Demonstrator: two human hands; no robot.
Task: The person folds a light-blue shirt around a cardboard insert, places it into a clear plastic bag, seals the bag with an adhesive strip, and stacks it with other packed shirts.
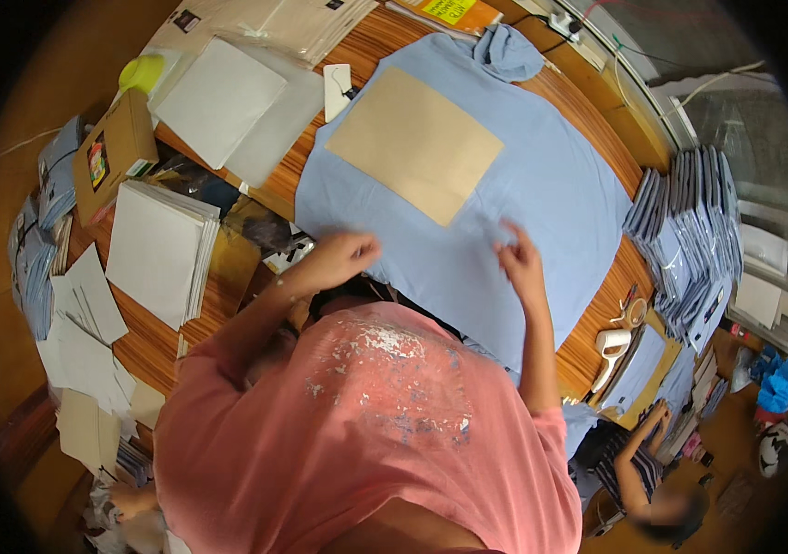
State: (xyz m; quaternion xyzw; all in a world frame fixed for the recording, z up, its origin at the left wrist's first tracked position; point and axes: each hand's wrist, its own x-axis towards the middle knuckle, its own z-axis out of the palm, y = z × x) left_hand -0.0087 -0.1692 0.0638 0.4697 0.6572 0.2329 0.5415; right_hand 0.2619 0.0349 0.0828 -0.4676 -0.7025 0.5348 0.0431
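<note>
A light blue shirt lies spread over the striped wooden table in front of me. On its upper middle rests a flat tan cardboard sheet, set at an angle. My left hand is over the shirt's near left edge, its fingers curled in with nothing seen in them. Over the shirt's right part is my right hand, a little blurred, fingers apart and holding nothing. Neither hand touches the cardboard. A bunched blue piece of cloth is at the shirt's far end.
White sheets and a paper stack lie left. Folded, bagged blue shirts pile up at right, near a tape roll and a white handheld tool. Another person works at lower right.
</note>
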